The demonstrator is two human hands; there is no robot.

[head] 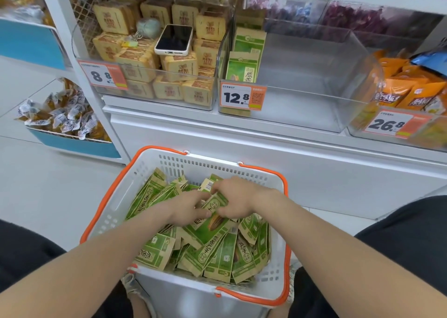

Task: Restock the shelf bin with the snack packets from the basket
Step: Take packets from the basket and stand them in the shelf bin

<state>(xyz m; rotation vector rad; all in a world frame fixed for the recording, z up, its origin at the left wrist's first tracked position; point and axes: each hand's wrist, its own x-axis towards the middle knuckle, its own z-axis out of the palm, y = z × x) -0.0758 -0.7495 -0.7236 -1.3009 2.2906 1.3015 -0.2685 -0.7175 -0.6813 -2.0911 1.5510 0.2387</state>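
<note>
Basket (113, 204): on the floor at 6 o'clock, between the knees, heaped with green packets (212, 252).
Left hand (188, 207): fingers curled on a packet (216, 203) atop the heap, near its centre.
Right hand (238, 196): at 3 o'clock of the left hand, fingers clenched on the same packet's other end.
Bin (358, 83): clear, on the shelf at 12 to 1 o'clock, nearly bare. Two packets stand against its 9 o'clock wall.
Handling: probably light, crinkly paper pouches with loose, shifting contents. They look slick enough to slide off each other, yet flat enough to stand on edge.
Hold: best across the flat faces at mid-body, or several squared together between both palms. The sealed edges may bend.
</note>
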